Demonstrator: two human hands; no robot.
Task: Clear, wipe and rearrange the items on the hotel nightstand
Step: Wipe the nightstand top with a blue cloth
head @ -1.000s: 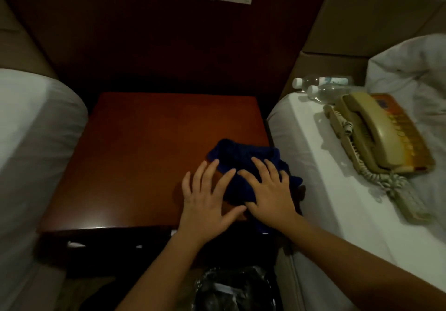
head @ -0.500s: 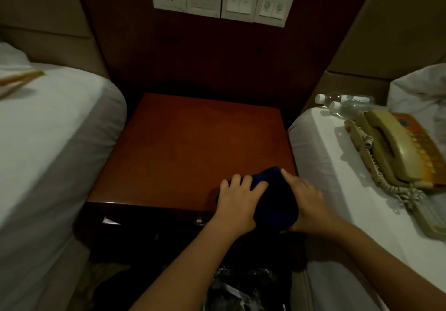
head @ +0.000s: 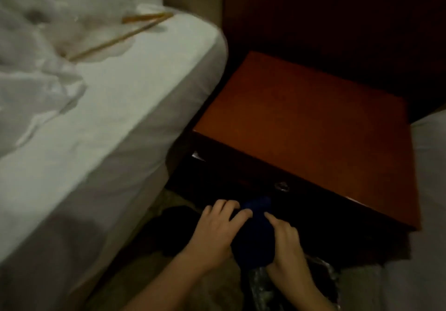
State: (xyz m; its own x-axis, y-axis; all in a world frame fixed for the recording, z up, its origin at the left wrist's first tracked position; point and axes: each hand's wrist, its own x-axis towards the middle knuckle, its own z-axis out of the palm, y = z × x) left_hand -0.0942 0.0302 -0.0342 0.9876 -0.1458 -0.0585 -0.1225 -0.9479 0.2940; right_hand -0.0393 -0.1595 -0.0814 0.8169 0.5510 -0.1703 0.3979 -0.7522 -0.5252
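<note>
Cloth [head: 255, 235], dark blue and bunched, has come off the nightstand [head: 313, 127] top and now sits below its front edge, held between both hands just ahead of the drawer face. A second ago it lay spread flat under open palms on the wood. The left hand [head: 217, 231] curls its fingers over the bundle's near side; the right hand [head: 284, 245] grips the other side, thumb on top. Above and beyond the hands the wooden top shows bare, so wiping looks finished and rearranging comes next. Left of the hands lies the white bed [head: 96, 122], carrying what may be chopsticks [head: 125, 35], though blur makes that uncertain.
</note>
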